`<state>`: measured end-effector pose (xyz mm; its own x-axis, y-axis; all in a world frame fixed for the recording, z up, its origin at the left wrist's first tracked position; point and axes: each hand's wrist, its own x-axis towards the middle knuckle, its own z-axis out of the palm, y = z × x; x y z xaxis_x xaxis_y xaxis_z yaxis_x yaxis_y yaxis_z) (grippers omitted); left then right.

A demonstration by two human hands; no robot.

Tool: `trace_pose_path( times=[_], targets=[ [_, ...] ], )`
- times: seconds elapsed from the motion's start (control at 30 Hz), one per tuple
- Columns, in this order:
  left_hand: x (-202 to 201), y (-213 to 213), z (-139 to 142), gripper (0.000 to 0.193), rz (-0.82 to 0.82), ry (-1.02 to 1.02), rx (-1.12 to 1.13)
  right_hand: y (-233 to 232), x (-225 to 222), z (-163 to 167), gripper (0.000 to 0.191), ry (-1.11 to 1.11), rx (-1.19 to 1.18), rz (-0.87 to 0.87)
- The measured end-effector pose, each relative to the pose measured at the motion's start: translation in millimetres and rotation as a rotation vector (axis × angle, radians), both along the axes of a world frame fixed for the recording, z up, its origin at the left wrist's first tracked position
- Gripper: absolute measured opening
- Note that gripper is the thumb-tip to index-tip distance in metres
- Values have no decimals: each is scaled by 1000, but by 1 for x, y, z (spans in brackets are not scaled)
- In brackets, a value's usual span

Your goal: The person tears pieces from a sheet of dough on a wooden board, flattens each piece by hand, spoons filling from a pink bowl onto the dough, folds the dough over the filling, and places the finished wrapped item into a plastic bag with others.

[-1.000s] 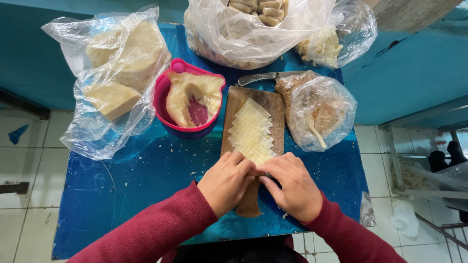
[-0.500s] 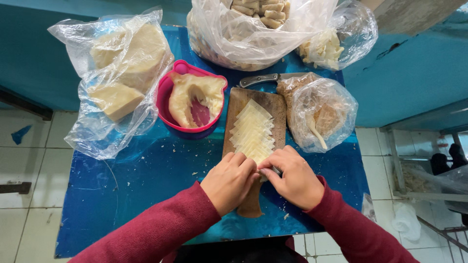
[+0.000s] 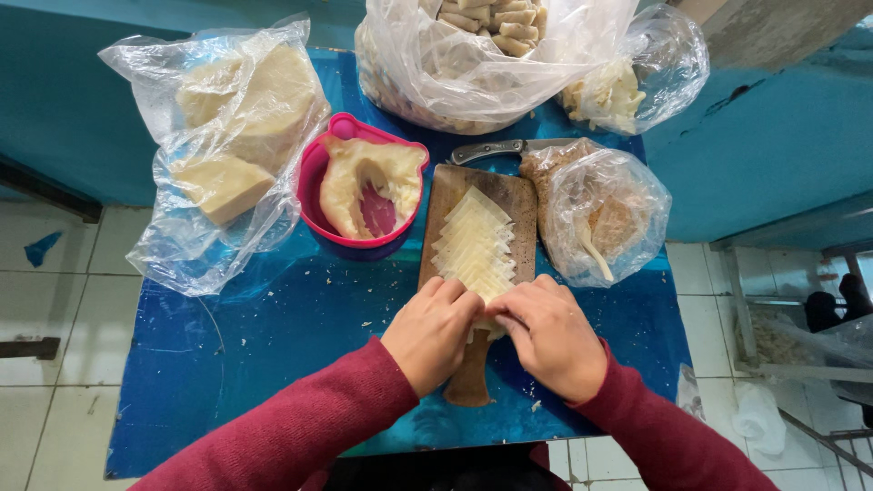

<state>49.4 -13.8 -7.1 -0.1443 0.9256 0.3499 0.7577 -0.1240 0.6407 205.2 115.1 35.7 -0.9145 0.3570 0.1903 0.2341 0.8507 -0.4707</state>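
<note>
A row of thin, pale square sheets [image 3: 474, 245] lies overlapped on a brown wooden board [image 3: 447, 195] on the blue table [image 3: 273, 336]. My left hand [image 3: 431, 333] and my right hand [image 3: 549, 335] meet at the near end of the row, fingers curled over the closest sheet and pinching it between them. What sits under my fingers is hidden. Both arms wear dark red sleeves.
A pink bowl [image 3: 318, 173] with a pale chunk stands left of the board. A bag of pale blocks [image 3: 227, 136] lies far left. A knife [image 3: 496, 148] rests behind the board. Bags of food [image 3: 600, 214] sit right and at the back [image 3: 482, 55].
Both hands stayed at the near end of the sheets, shifting only slightly. The view has moved a little.
</note>
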Motion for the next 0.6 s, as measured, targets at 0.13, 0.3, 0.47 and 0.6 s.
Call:
trace_pose_path(
  times=[0.13,0.3,0.47,0.6],
  targets=[
    [-1,2,0,17,-29,49,-39,-3,0,2,11,22,55,11],
    [-1,4,0,21,-10,137,-13,2,-3,-1,5,10,88,-14],
    [-2,6,0,21,15,192,26,18,-9,-3,6,-51,-190,-93],
    [0,5,1,17,16,172,29,18,-9,-3,5,65,-97,25]
  ],
)
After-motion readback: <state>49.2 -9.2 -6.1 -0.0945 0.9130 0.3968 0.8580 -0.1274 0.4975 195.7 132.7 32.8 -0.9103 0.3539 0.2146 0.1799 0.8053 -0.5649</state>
